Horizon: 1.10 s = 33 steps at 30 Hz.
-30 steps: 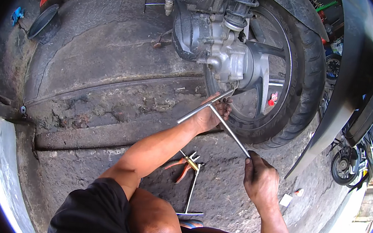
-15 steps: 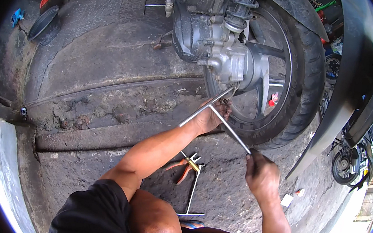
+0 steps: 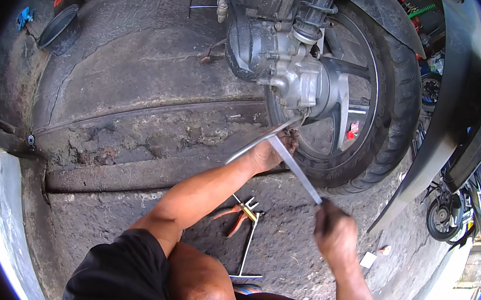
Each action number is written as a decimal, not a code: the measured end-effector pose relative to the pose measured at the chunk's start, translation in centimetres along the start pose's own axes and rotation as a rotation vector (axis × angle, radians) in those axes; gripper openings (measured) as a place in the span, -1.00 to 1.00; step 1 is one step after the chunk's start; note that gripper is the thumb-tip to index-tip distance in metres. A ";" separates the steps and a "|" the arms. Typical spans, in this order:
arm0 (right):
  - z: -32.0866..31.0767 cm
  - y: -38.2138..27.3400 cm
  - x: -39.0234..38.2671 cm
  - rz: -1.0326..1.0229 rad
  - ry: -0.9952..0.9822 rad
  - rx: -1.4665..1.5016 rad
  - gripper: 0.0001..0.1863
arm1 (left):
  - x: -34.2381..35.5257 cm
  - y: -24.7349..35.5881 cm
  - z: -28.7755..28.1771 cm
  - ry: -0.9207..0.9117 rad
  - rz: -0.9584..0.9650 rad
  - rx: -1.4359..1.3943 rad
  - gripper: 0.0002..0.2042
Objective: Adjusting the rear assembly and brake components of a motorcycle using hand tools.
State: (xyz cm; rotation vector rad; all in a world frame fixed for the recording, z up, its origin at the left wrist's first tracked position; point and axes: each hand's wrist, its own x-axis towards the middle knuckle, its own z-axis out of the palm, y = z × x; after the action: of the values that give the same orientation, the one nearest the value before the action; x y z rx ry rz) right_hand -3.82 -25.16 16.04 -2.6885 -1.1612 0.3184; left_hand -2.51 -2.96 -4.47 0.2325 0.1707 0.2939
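Note:
A silver T-shaped wrench [image 3: 297, 167] lies across the space below the scooter's grey engine casing [image 3: 299, 80], blurred by motion. My right hand [image 3: 337, 230] is closed round the lower right end of one bar. The other bar slants from the casing's underside down over my left wrist. My left hand [image 3: 272, 153] is under the crossing of the bars, its fingers curled near the rear wheel [image 3: 395, 107]; what they grip is hidden.
Orange-handled pliers [image 3: 238, 222] and a second T-shaped wrench [image 3: 248, 249] lie on the rough floor by my knee. A black basin [image 3: 60, 29] stands at the far left. A long dark panel [image 3: 447, 112] curves down at the right; another motorbike [image 3: 446, 213] stands beyond.
The wrench has turned slightly and its bars now look smeared. My right hand has shifted a little with its end; my left hand stays nearly in place.

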 end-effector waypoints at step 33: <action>0.4 0.3 -0.5 -0.128 0.190 0.034 -0.77 | -0.4 0.5 -0.7 0.009 -0.001 0.045 -0.70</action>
State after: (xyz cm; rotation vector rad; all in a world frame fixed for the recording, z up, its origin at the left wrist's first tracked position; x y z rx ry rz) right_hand -4.05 -25.70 15.61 -2.5352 -1.2502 0.0601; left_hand -3.13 -2.42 -4.99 0.2756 0.1864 0.2907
